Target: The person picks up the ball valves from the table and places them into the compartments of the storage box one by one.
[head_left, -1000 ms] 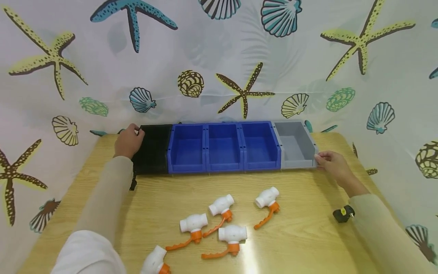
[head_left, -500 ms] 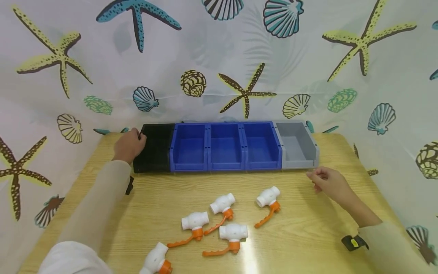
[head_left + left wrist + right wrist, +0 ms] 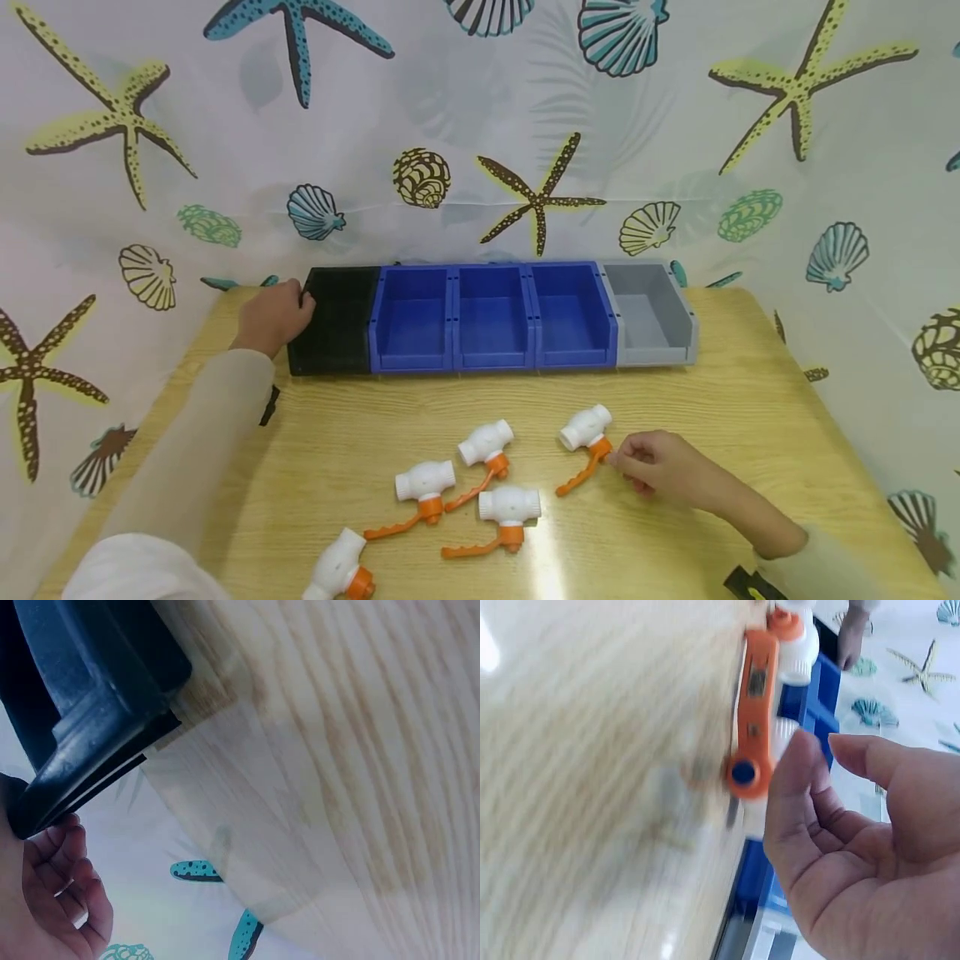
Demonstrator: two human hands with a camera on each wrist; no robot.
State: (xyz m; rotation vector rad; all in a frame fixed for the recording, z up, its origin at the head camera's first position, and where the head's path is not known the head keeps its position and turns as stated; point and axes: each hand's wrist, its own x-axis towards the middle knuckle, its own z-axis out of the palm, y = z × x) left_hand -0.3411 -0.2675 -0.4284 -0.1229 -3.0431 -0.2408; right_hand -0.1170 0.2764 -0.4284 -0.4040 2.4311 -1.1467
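Observation:
At the left end of a row of bins stands the black bin (image 3: 332,365). My left hand (image 3: 272,315) grips its left side wall; in the left wrist view its fingers curl behind the bin's edge. My right hand (image 3: 663,468) hovers over the table just right of a white ball valve (image 3: 582,428) with an orange lever handle (image 3: 577,482). In the right wrist view, thumb and forefinger stand apart with nothing between them, close to the orange handle. More such valves lie to the left, among them one ball valve (image 3: 510,504) near the middle.
Three blue bins (image 3: 495,361) and a grey bin (image 3: 656,357) continue the row to the right. A patterned cloth (image 3: 480,100) hangs behind the wooden table (image 3: 420,400). A small black object (image 3: 752,583) shows by the right sleeve.
My right hand has left the grey bin's front right corner and moved left and nearer, to beside the rightmost valve. My left hand has stayed at the black bin.

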